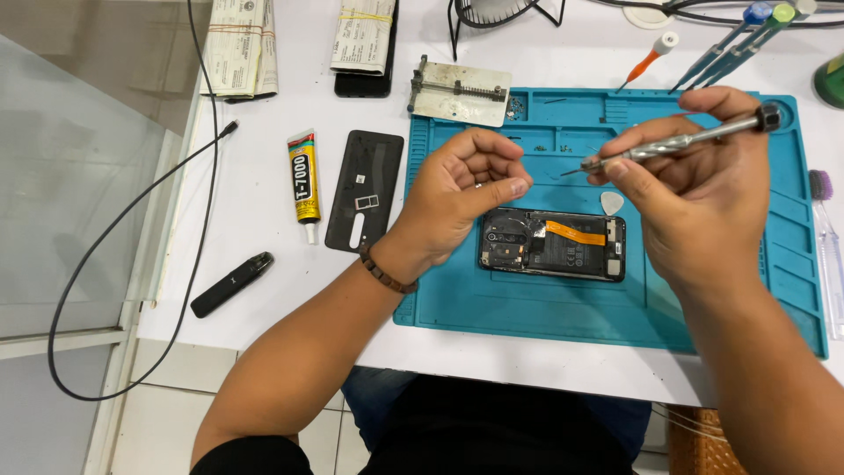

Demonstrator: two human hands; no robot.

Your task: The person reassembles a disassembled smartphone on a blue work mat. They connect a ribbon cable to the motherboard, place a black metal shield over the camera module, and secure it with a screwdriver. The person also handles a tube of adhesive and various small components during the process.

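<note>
An opened black phone (552, 245) with an orange flex cable lies on a teal work mat (545, 308). My right hand (694, 189) holds a metal screwdriver (677, 141) above the phone, tip pointing left. My left hand (457, 198) hovers just left of the tip, thumb and fingers pinched together; whether something tiny sits between them I cannot tell. A beaded bracelet circles my left wrist.
The phone's black back cover (365, 189) and a yellow glue tube (304, 180) lie left of the mat. A black pen-shaped device (232, 283) and a black cable (132, 211) are farther left. A metal holder plate (459, 92), spare screwdrivers (730, 40), a white pick (612, 203) surround the mat.
</note>
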